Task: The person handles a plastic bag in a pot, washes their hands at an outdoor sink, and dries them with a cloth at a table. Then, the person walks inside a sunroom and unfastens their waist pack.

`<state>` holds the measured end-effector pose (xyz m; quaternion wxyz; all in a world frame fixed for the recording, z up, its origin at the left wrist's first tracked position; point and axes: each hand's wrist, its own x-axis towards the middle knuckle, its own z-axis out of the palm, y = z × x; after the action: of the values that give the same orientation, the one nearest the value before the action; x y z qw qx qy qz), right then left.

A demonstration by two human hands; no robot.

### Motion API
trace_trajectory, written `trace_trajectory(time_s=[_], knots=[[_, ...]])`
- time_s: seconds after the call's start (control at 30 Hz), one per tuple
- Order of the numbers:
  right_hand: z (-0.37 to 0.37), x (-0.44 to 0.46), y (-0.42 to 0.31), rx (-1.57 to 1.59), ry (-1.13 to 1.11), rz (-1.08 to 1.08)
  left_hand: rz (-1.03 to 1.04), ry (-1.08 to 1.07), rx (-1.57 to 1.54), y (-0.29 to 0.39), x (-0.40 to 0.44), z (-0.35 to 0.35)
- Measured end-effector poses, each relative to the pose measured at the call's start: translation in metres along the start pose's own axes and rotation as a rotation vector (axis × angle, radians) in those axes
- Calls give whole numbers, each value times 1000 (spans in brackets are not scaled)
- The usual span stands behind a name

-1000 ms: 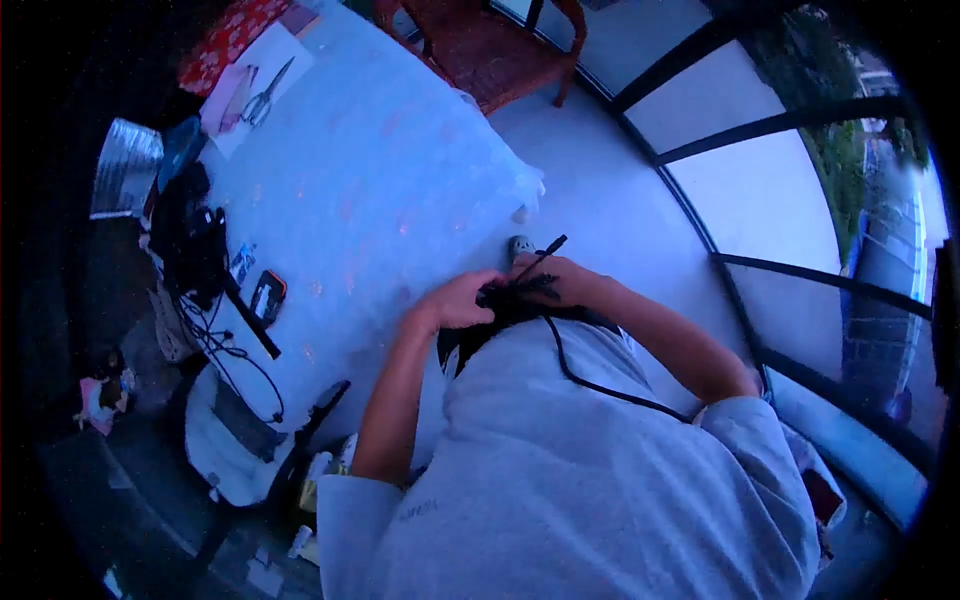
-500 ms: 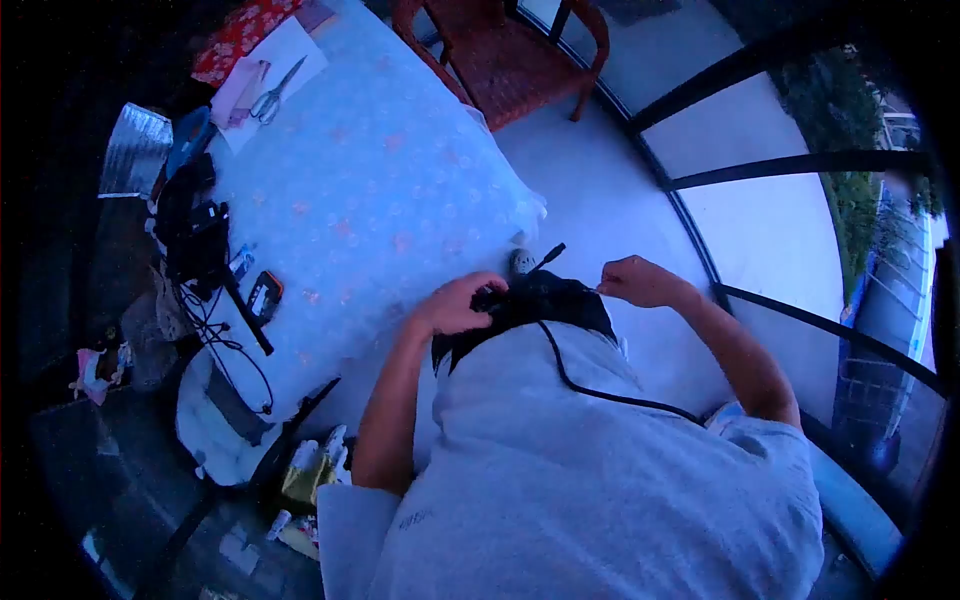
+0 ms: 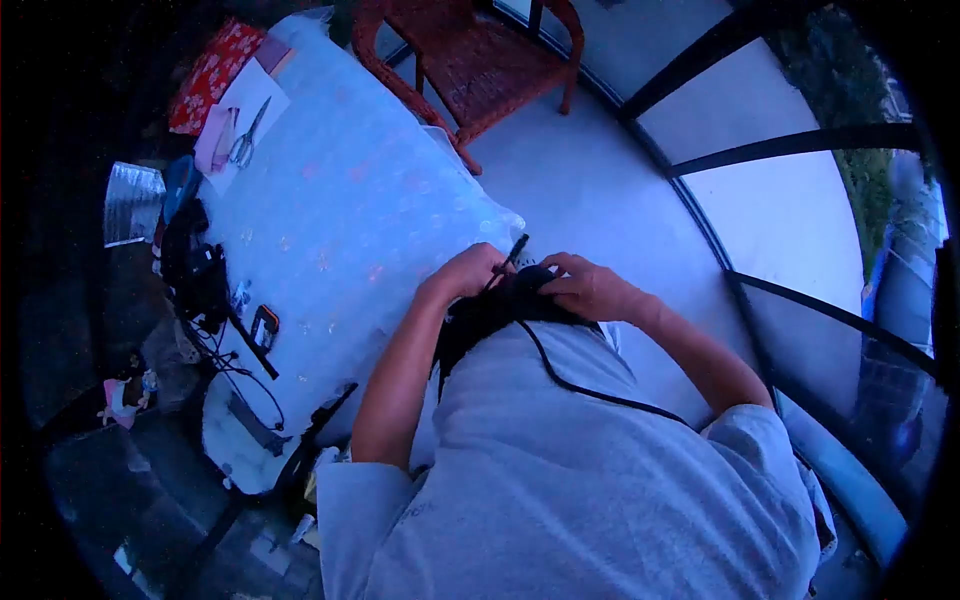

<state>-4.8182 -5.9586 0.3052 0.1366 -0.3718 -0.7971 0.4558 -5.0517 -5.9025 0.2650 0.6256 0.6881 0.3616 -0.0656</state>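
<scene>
My left hand point(image 3: 472, 270) is closed at my waist beside a dark bundle point(image 3: 525, 290), next to a thin black stick-like piece point(image 3: 513, 252) that points up. What its fingers grip is too dark to make out. On the bundle's right side rests my right hand point(image 3: 590, 288), its fingers bent over the dark material, thumb and fingertips near it. A black cord point(image 3: 570, 377) runs from the bundle across my grey shirt point(image 3: 560, 460) toward the right.
A table with a pale patterned cover point(image 3: 350, 190) stands ahead on the left. On it lie scissors point(image 3: 243, 148), paper, a small orange-edged device point(image 3: 264, 328) and black cables point(image 3: 235, 372). Beyond is a red-brown chair point(image 3: 480, 75); framed windows point(image 3: 780, 210) line the right.
My right hand, out to the right half a second ago, has come back to the dark bundle. My left hand has shifted slightly up, and the stick-like piece has moved left with it.
</scene>
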Motion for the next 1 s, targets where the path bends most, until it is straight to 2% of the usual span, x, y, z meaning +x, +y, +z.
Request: trace_trajectory(time_s=[0.03, 0.1, 0.17, 0.2, 0.27, 0.37, 0.47, 0.53, 0.57, 0.73, 0.8, 0.83, 0.9, 0.93, 1.0], knots=[[6, -4, 3, -104, 1, -48, -17, 47, -31, -4, 4, 4], [8, -14, 3, -117, -2, -44, -32, 92, -58, 4, 7, 6], [9, -21, 1, -133, -10, -42, -16, 281, -38, 12, 7, 11], [8, -24, -3, -135, 1, -28, -18, 281, -38, 16, 7, 13], [3, -27, -8, -137, 18, -19, 52, 427, 25, 25, 8, 14], [-9, -26, -19, -146, 46, -60, 124, 522, 49, 37, 7, 14], [-14, -19, -34, -118, 133, -176, 130, 563, 96, 45, 2, 12], [-5, -10, -34, -177, 122, -356, 143, 563, 103, 51, -4, 9], [-4, -5, -39, -328, 91, -401, 148, 560, 111, 55, -9, 7], [19, 24, -66, -329, 203, -480, 220, 599, 159, 64, -51, -9], [20, 43, -110, -488, 234, -287, 220, 633, 164, 60, -73, -17], [27, 52, -114, -501, 229, -304, 232, 643, 197, 54, -82, -21], [51, 74, -107, -781, 206, -366, 243, 676, 234, 39, -100, -29], [67, 86, -94, -791, 204, -387, 215, 672, 271, 29, -108, -32], [88, 110, -81, -267, 49, -323, 182, 688, 309, 4, -121, -35]])
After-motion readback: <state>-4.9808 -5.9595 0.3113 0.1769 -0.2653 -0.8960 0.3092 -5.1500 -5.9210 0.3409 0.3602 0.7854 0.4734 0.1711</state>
